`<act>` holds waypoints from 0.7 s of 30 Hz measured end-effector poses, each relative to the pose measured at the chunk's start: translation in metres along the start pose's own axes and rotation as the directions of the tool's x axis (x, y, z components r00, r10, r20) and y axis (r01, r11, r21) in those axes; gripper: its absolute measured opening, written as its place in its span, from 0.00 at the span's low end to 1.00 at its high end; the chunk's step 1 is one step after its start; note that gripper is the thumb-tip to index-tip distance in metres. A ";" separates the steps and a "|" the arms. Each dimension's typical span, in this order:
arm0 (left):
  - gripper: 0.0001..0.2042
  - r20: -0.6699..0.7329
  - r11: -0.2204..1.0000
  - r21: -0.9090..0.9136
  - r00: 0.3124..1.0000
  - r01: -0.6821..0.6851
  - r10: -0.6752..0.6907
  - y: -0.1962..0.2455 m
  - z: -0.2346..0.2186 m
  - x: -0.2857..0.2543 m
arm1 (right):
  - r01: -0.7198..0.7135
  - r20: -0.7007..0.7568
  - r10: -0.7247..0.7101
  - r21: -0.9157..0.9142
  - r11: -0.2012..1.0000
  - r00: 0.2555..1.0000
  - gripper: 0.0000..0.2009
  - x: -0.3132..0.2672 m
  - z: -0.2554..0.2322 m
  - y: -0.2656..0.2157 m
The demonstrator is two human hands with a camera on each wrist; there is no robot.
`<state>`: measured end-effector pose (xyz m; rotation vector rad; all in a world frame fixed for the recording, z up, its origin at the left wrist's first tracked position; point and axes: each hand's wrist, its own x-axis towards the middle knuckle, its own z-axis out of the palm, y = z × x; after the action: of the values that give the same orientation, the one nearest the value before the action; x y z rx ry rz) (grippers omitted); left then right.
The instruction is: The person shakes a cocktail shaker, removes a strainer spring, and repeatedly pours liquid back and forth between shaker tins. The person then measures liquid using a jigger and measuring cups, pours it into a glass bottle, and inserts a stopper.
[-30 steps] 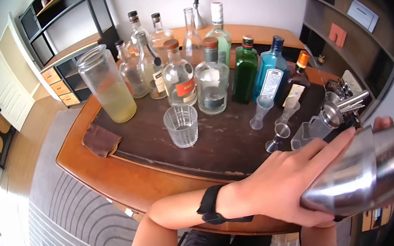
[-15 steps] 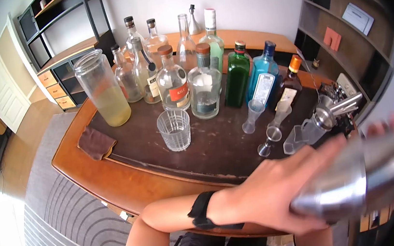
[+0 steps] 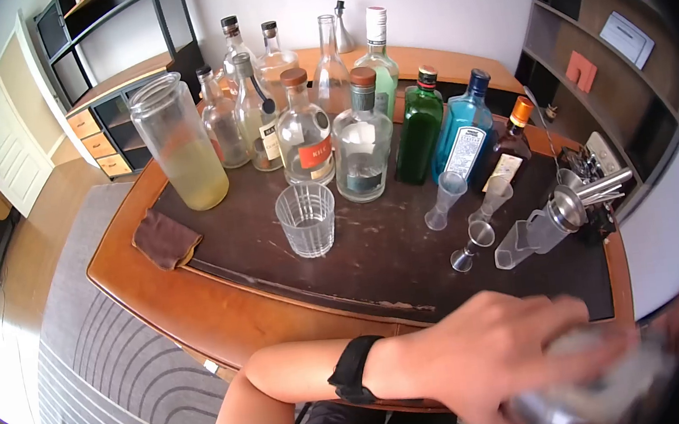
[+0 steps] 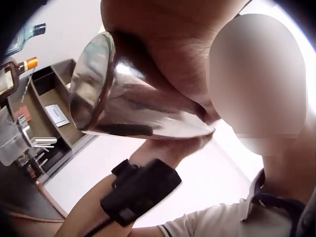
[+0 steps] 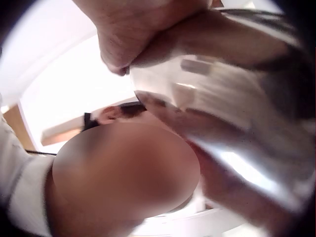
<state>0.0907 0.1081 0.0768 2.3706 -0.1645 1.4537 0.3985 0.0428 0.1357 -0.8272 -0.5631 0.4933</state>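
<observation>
At the lower right of the head view, my left hand (image 3: 496,336) grips a metal cocktail shaker (image 3: 619,389), blurred by motion. Its shiny steel body (image 4: 143,111) is tilted in the left wrist view, with the left palm against it. My right hand (image 4: 170,148) holds the shaker from the other side and is largely hidden in the head view. In the right wrist view that hand (image 5: 143,29) lies along the steel. An upright cut-glass tumbler (image 3: 307,224) stands on the dark tabletop, left of the hands. Nearest the left hand are a metal jigger (image 3: 472,247) and a clear plastic jug (image 3: 519,243).
Several bottles, among them a green bottle (image 3: 420,136) and a blue bottle (image 3: 465,135), line the back of the table (image 3: 281,290). A tall jar of cloudy yellowish liquid (image 3: 194,174) stands at left, near a folded brown cloth (image 3: 165,238). Clear measuring cups (image 3: 447,200) stand right of centre.
The shaker and both hands have come down, closer to the body. The head view has shifted slightly. Tumbler, bottles and cloth stay in place on the table.
</observation>
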 end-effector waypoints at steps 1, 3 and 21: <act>0.58 -0.020 0.999 0.013 0.999 0.040 -0.039 0.003 0.007 -0.003 | -0.006 -0.003 0.006 -0.001 1.000 1.000 0.17 0.000 0.000 0.002; 0.57 -0.055 0.985 -0.089 0.987 0.146 -0.151 -0.009 0.009 -0.003 | -0.017 -0.019 0.017 -0.010 1.000 1.000 0.17 -0.003 -0.004 0.002; 0.52 -0.039 0.972 -0.151 0.981 0.182 -0.190 0.005 0.002 0.002 | 0.009 -0.066 -0.007 0.021 1.000 0.998 0.18 0.004 0.003 0.004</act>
<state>0.0914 0.1027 0.0790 2.1638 -0.0330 1.3659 0.3995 0.0492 0.1353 -0.8180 -0.4998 0.4622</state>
